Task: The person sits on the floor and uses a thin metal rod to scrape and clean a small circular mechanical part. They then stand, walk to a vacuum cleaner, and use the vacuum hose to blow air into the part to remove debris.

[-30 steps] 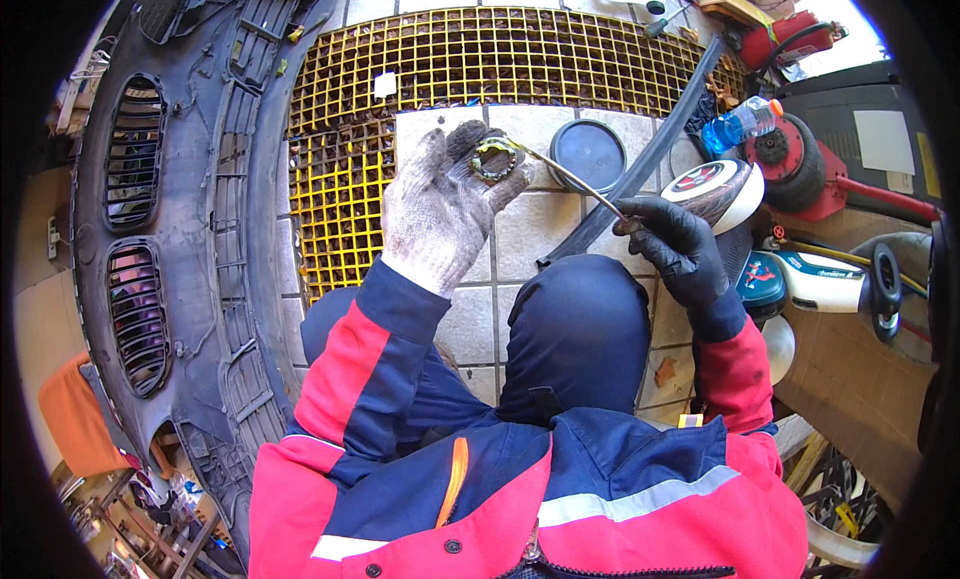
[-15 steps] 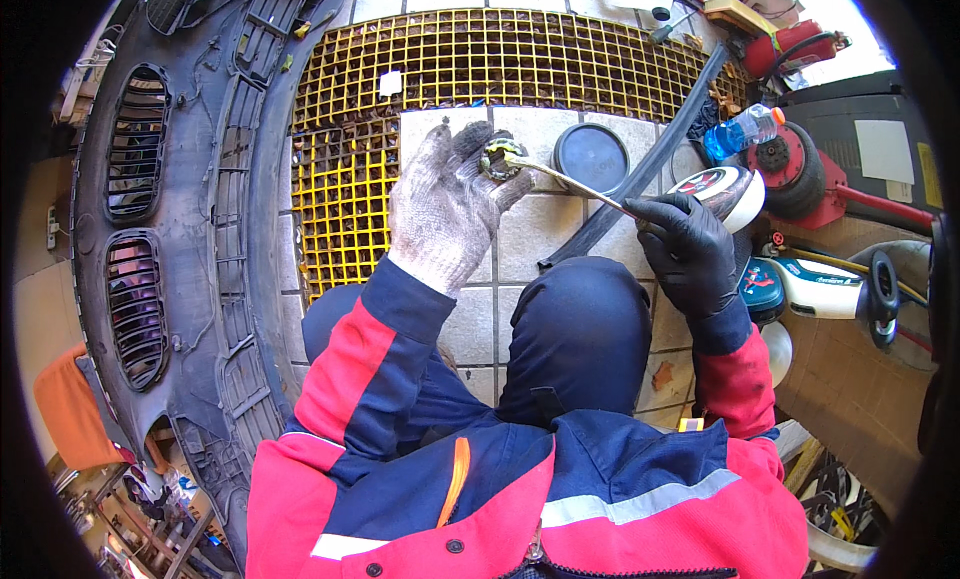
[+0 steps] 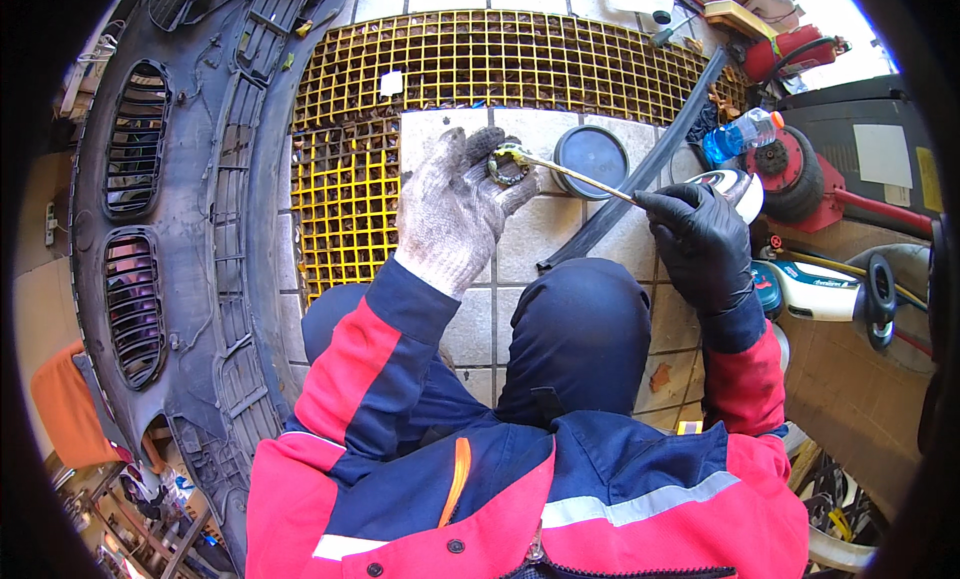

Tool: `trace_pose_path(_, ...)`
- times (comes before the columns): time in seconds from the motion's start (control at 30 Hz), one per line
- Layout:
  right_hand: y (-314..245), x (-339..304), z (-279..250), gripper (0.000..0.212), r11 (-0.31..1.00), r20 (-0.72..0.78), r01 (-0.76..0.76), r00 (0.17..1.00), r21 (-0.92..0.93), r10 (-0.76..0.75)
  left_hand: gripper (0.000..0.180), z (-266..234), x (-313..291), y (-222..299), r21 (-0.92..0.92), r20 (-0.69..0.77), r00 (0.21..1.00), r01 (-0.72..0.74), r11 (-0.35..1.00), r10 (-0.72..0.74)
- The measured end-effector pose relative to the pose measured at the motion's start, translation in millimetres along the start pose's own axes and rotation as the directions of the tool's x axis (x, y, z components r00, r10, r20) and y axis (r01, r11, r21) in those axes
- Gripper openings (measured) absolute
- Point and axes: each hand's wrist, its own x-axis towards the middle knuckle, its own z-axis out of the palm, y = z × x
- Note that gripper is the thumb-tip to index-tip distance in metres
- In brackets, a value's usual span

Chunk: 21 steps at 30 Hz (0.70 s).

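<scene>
My left hand point(image 3: 448, 209), in a grey-white, dirt-stained work glove, holds a small ring-shaped part point(image 3: 494, 169) between thumb and fingers. Yellowish-green grease coats the part; its exact kind cannot be made out. My right hand point(image 3: 703, 244) wears a black glove and pinches the far end of a thin, light-coloured stick point(image 3: 582, 180). The stick's other tip touches the greasy part. Beyond the stick, a round tub or lid with a dark grey top point(image 3: 597, 151) lies on the tiles.
A black car bumper point(image 3: 190, 209) stretches along my left. Yellow floor grating point(image 3: 480, 59) covers leaf litter ahead. On the right are a black strip point(image 3: 655, 154), a blue bottle point(image 3: 735, 137), a red trolley jack point(image 3: 825, 204), a fire extinguisher point(image 3: 800, 51) and a white-green power tool point(image 3: 820, 287).
My right hand has shifted slightly right and back, the stick moving with it. My left hand and the greasy part have moved a little to the right. Both grips stay the same.
</scene>
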Motion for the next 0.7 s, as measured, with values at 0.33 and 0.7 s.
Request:
trace_pose_path(0.33,-5.1,6.8,-0.8,0.033,0.997,-0.016,0.059,0.998,-0.048,-0.06,0.029,-0.6,-0.8,-2.9,0.004,-0.009,1.0,-0.016,1.0,0.016)
trace_pose_path(0.7,-7.2,9.1,2.4,0.037,0.997,-0.032,0.076,0.997,-0.018,-0.076,0.046,0.9,-3.5,-3.2,0.053,-0.024,0.999,-0.038,0.998,0.039)
